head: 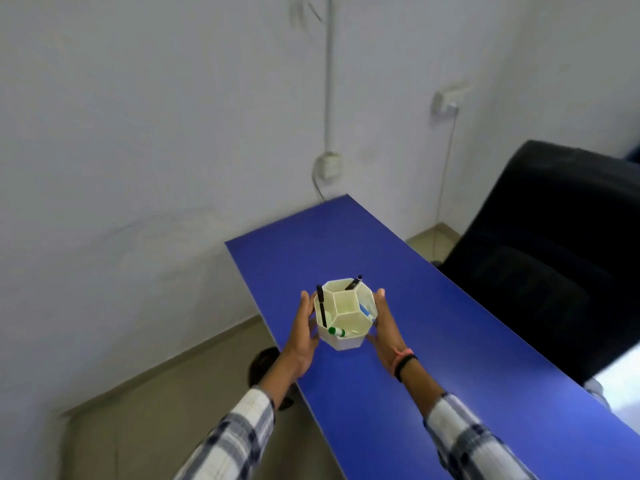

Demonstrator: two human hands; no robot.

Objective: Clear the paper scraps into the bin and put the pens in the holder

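A cream hexagonal pen holder (346, 341) with several compartments stands on the blue table (433, 341). A black pen (321, 306) sticks up in its left compartment and another black pen (354, 282) leans in the far one. A green-capped marker (337, 331) lies in the near compartment and a blue-ended marker (365, 310) in the right one. My left hand (304, 327) presses the holder's left side and my right hand (384, 323) its right side. No paper scraps or bin show.
A black office chair (540, 258) stands at the table's right side. A white wall with sockets and cables runs behind. Beige floor lies to the left, with a dark shoe (263, 362) beside the table's near left edge.
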